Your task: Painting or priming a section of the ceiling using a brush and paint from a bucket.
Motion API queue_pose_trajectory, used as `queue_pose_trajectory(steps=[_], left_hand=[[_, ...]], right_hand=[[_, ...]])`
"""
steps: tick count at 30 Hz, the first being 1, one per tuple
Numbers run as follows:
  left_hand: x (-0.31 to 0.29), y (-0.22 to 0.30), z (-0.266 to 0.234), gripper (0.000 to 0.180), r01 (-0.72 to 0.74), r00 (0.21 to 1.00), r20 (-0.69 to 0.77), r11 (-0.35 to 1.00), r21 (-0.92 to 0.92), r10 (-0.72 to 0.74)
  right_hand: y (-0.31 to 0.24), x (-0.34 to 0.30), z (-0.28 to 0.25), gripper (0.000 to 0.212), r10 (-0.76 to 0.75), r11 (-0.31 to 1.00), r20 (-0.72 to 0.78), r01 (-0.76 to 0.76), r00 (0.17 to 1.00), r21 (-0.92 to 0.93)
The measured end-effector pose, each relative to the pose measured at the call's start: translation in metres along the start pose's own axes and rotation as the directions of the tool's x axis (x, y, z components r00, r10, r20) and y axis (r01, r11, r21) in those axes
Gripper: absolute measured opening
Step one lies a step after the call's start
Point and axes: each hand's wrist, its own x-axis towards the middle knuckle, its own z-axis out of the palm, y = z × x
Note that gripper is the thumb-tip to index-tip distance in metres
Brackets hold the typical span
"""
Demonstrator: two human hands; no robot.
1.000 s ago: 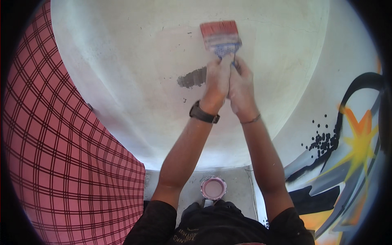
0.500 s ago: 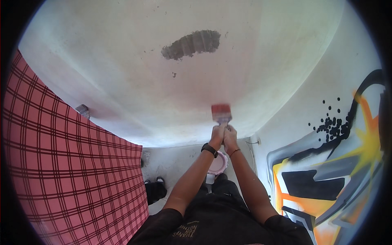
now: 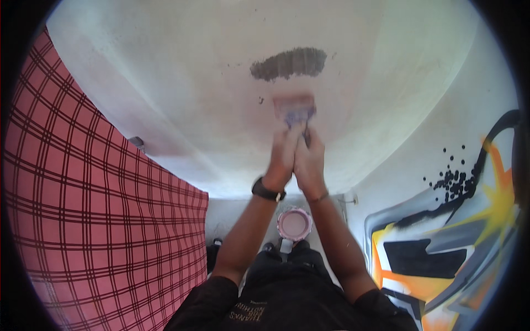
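A wide paintbrush (image 3: pixel 296 108) with reddish bristles lies against the pale wall (image 3: pixel 221 121), its bristles pointing up and blurred by motion. Both of my hands grip its handle together. My left hand (image 3: pixel 283 149), below which a dark watch sits on the wrist, wraps the handle from the left. From the other side my right hand (image 3: pixel 311 160) closes round it, with a thin band on its wrist. Just above the bristles is a rough dark grey patch (image 3: pixel 289 64) on the wall, with a small dark mark to its lower left. Faint pinkish streaks show around the brush.
On the floor between my arms stands a round pail (image 3: pixel 294 223) of pale paint with a pinkish rim. A red checked cloth (image 3: pixel 110 209) hangs along the left, with a greyish object (image 3: pixel 136 143) by its edge. The right wall carries a graffiti painting (image 3: pixel 441 237).
Both hands have moved the paintbrush up the wall, from low down to just under the grey patch. The view has shifted slightly, and more of the pail shows.
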Motion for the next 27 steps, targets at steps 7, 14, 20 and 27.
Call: queue_pose_trajectory(steps=[7, 14, 20, 27], left_hand=[[0.071, 0.07, -0.011, 0.024, 0.063, 0.998, 0.022, 0.961, -0.27, -0.06], [-0.006, -0.04, -0.027, 0.026, 0.223, 0.971, -0.044, 0.959, -0.176, -0.234], [-0.08, -0.153, -0.049, 0.027, 0.562, 0.816, -0.019, 0.801, -0.206, -0.578], [-0.113, -0.193, -0.062, 0.032, 0.722, 0.66, -0.04, 0.649, -0.241, -0.75]], right_hand=[[-0.079, 0.034, 0.047, 0.025, -0.352, 0.936, 0.12, 0.345, 0.928, 0.074], [0.055, -0.008, 0.011, 0.029, -0.021, 1.0, 0.038, 0.02, 0.999, 0.021], [0.182, -0.051, -0.019, 0.03, 0.29, 0.957, -0.079, -0.288, 0.954, 0.045], [0.218, -0.068, -0.03, 0.028, 0.572, 0.818, -0.148, -0.574, 0.807, 0.036]])
